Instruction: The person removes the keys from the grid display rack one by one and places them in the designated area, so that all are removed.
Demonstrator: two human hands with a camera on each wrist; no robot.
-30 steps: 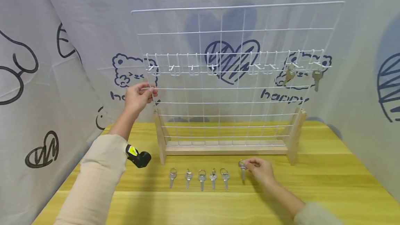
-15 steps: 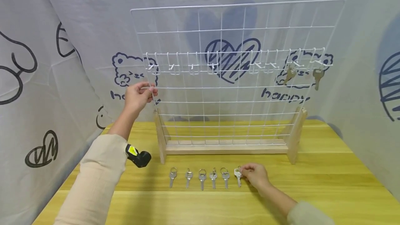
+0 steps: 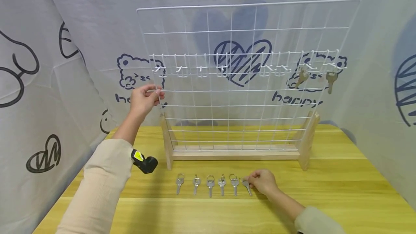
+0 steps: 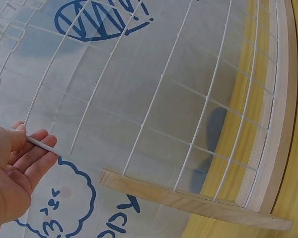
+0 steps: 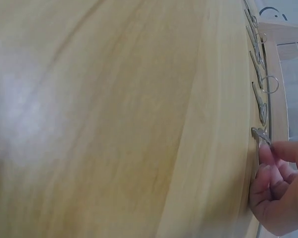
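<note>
Head view shows a white wire grid (image 3: pixel 247 71) standing upright in a pale wooden base (image 3: pixel 235 153) on a yellow wood-grain tabletop (image 3: pixel 341 187). The left hand (image 3: pixel 143 100), at nine o'clock of the grid, pinches the grid's left edge wire between thumb and fingers (image 4: pixel 37 148); the left wrist view confirms the thin wire passes under the curled fingers. The right hand (image 3: pixel 263 182), at six o'clock below the base, rests low on the tabletop with its fingers (image 5: pixel 268 171) closed on a key (image 3: pixel 246 185) by its head, blade lying on the wood. That key sits at the right end of a row: five more keys (image 3: pixel 208 184) lie side by side just left of it, each flat, silvery metal with a small round ring at the top. A row of short white hooks (image 3: pixel 221 68) runs across the grid's upper half. Two hung keys (image 3: pixel 315 77), duller and brassy, dangle from the hooks at the far right, at about two o'clock; the other hooks are bare. Judging by this, two keys are hung and six remain down on the tabletop, one of them in hand. A printed cloth backdrop (image 3: pixel 65 46), soft and creased, encloses the scene.
</note>
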